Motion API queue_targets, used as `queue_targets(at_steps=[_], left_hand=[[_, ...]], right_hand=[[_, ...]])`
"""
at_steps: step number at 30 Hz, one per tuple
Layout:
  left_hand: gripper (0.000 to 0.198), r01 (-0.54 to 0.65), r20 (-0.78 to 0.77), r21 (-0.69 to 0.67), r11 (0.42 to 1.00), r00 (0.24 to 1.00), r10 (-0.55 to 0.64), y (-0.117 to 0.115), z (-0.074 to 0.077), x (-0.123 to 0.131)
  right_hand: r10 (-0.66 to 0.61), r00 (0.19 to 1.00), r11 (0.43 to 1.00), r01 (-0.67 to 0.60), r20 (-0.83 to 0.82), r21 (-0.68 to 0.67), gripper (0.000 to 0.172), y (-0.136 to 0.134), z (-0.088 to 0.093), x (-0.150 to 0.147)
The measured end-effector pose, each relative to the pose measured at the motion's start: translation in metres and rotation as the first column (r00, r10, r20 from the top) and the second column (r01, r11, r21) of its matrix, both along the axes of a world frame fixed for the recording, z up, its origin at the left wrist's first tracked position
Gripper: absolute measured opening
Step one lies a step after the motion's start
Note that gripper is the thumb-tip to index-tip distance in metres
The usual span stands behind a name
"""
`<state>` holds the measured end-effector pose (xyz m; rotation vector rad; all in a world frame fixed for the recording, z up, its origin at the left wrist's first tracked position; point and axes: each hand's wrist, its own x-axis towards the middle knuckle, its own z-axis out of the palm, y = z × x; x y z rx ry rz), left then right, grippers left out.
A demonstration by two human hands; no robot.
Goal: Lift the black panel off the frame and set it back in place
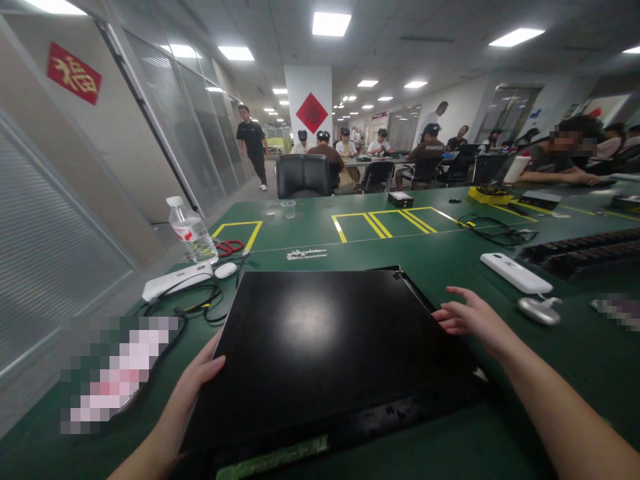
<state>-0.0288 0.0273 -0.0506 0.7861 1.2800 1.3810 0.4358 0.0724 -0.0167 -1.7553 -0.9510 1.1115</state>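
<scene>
A large flat black panel [325, 340] lies on the green table [450, 260] right in front of me, with a green circuit strip [273, 459] along its near edge. My left hand [197, 380] grips the panel's left edge, thumb on top. My right hand [467, 317] rests against the panel's right edge with fingers spread and nothing held.
To the left are a water bottle [193, 233], red scissors [229, 247], a white device [175, 280] and black cables [200, 307]. On the right lie a white device [515, 272], a silver mouse [539, 310], cables [500, 232] and black trays [585, 250]. Several people sit at far tables.
</scene>
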Motion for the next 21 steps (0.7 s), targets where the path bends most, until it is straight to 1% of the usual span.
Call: queue_targets(at_steps=[3,6,11,14,18,21], left_hand=[[0.094,-0.001,-0.003,-0.016,1.000,1.000,0.001,0.004,-0.006,-0.001],[0.092,-0.001,-0.003,-0.036,0.999,1.000,0.001,0.004,-0.007,0.000],[0.096,0.008,0.007,-0.058,0.998,1.000,-0.008,0.003,-0.005,0.003],[0.097,0.013,0.015,-0.071,0.997,1.000,-0.012,0.000,0.000,0.006],[0.093,0.027,0.015,-0.090,0.996,1.000,-0.026,-0.008,0.010,0.013],[0.088,0.060,0.044,-0.098,0.993,0.997,-0.055,-0.014,0.016,0.017]], right_hand=[[0.003,1.000,1.000,-0.003,0.016,-0.003,0.071,0.000,0.000,0.001],[-0.009,0.999,1.000,0.009,0.042,-0.002,0.068,-0.001,0.001,0.001],[-0.016,0.997,1.000,0.015,0.079,0.013,0.067,0.000,0.002,-0.001],[0.004,0.993,1.000,-0.007,0.121,0.026,0.063,0.002,-0.004,0.002],[0.058,0.967,0.996,-0.074,0.249,0.055,0.058,0.005,-0.019,0.010],[0.097,0.907,0.989,-0.133,0.410,0.060,0.054,0.005,-0.026,0.014]])
